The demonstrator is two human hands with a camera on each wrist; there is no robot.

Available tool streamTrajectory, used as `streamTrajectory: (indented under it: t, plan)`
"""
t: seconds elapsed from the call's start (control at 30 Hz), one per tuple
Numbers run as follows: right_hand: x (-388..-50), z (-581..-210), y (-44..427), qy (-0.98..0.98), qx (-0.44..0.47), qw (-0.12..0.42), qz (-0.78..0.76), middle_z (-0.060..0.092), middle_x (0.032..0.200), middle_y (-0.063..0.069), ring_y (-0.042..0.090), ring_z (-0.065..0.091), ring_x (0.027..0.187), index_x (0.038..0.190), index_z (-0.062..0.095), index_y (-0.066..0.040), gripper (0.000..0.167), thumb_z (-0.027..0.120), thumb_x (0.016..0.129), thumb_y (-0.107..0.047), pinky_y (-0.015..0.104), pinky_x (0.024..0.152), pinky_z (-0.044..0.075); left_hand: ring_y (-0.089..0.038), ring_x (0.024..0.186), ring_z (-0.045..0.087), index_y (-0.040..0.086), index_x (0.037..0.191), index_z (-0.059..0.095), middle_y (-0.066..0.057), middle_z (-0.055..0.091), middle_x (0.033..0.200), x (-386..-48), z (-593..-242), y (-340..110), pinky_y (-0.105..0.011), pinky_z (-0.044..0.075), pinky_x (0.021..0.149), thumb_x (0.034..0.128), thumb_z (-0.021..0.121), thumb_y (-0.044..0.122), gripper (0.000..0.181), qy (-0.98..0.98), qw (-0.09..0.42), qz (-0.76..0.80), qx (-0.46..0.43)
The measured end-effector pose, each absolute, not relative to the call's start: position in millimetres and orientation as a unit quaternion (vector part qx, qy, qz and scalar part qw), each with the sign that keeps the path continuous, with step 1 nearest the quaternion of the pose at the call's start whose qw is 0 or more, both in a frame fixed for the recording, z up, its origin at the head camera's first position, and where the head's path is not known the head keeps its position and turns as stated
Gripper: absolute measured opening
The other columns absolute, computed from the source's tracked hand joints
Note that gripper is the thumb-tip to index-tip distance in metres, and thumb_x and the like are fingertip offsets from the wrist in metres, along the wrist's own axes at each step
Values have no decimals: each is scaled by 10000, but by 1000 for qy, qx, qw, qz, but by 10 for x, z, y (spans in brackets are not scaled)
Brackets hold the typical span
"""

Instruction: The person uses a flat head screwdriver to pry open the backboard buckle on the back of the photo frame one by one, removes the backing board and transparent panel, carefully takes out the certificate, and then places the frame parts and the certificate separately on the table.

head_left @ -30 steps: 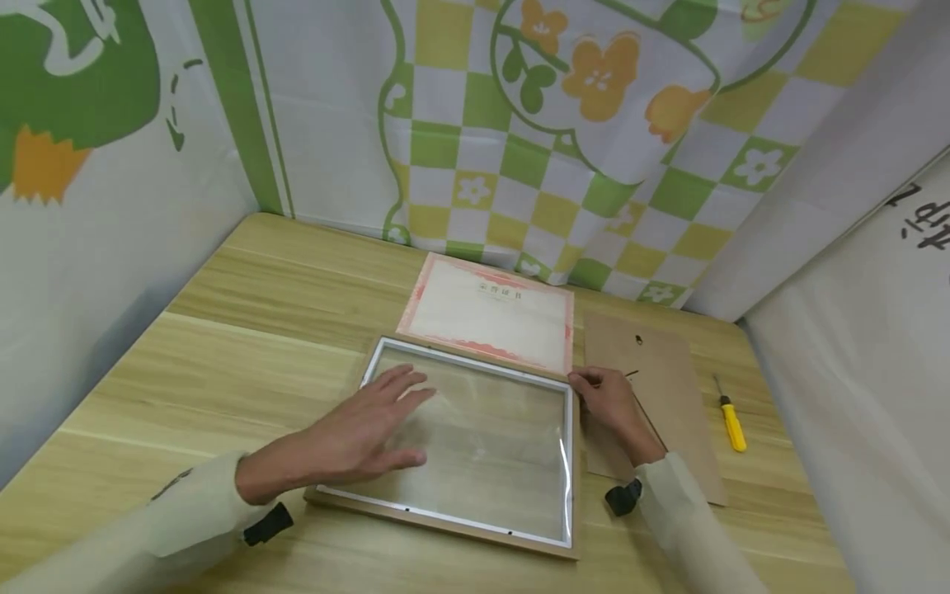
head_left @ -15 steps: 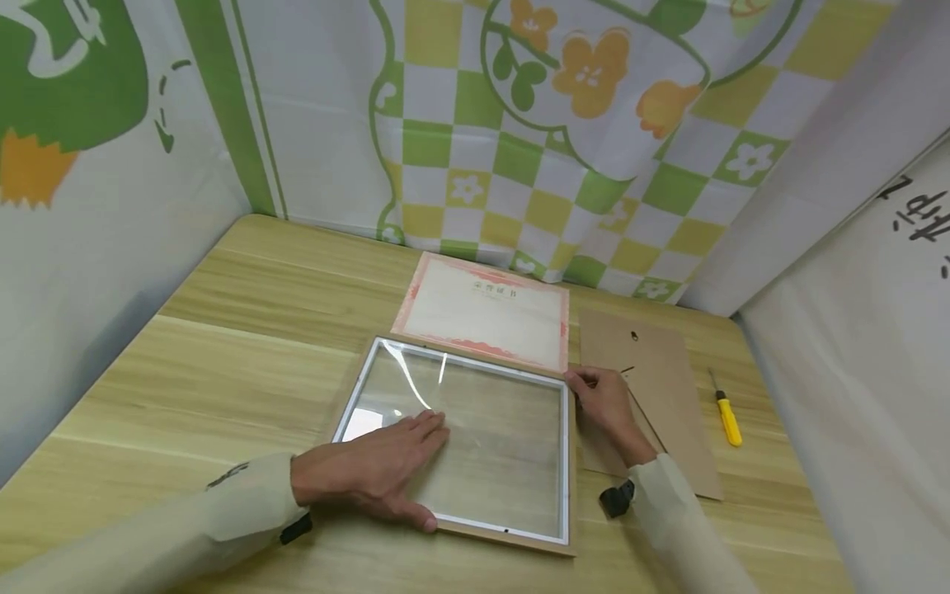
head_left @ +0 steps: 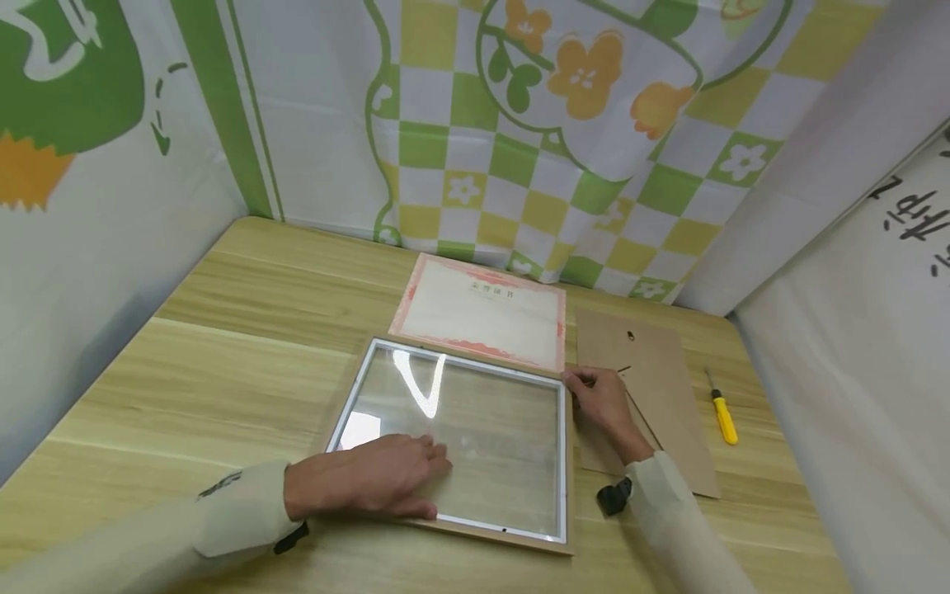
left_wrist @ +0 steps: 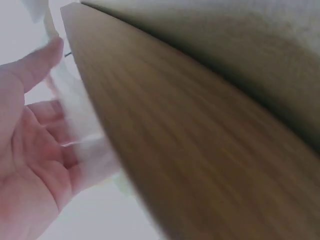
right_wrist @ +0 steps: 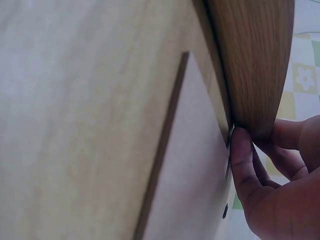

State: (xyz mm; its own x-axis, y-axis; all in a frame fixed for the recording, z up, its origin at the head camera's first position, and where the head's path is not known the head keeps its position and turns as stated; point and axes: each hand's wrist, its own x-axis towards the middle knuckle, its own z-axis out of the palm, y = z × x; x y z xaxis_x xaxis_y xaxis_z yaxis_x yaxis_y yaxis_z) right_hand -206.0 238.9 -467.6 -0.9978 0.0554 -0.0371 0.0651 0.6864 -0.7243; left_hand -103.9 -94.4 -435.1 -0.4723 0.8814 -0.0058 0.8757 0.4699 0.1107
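Note:
A wooden picture frame (head_left: 519, 540) with a white inner edge and a clear sheet (head_left: 497, 445) in it lies flat on the table. My left hand (head_left: 378, 474) rests over its lower left part, fingers loosely extended on the clear sheet and thumb near the front edge. In the left wrist view the palm (left_wrist: 30, 165) faces the sheet beside the frame's wooden side (left_wrist: 165, 115). My right hand (head_left: 604, 404) pinches the far right corner of the frame. The right wrist view has thumb and fingers (right_wrist: 242, 160) around that corner.
A pink-bordered certificate (head_left: 486, 309) lies just behind the frame. To the right is a brown backing board (head_left: 656, 379) with a small hanger, partly under the right forearm. Farther right lies a yellow-handled screwdriver (head_left: 725, 419). A patterned curtain (head_left: 512, 148) hangs behind the table.
My left hand has come down from above the frame onto its lower left part. Bright reflections now show on the clear sheet. The right hand keeps its grip on the corner.

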Motion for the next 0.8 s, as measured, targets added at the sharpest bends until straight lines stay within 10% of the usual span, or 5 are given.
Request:
streamTrajectory:
  t: [0.33,0.6,0.8]
  plan:
    - [-2087,-4681,2417,921,34,17,-387,743,985,169,85,634,690,1050,748,-8,244,644,956,-208,209,649,505,-61,694,508,114,943,575,72,545,762,-788,-4183,-913,-161,466,620,783,704,40,218,815,-209,-40,540]
    - [-2088,-4673,2412,911,43,30,-410,738,998,176,78,646,687,1053,742,4,253,640,959,-208,203,646,517,-94,774,564,81,900,571,32,570,801,-737,-4044,-874,-197,526,766,963,219,-73,389,790,-334,-41,512]
    - [-2086,-4681,2427,909,47,34,-414,734,903,133,83,621,682,1044,743,7,240,621,970,-186,212,637,503,-134,834,618,53,929,607,-3,619,862,-706,-3721,-930,-216,555,782,972,258,-85,377,763,-409,1,500]
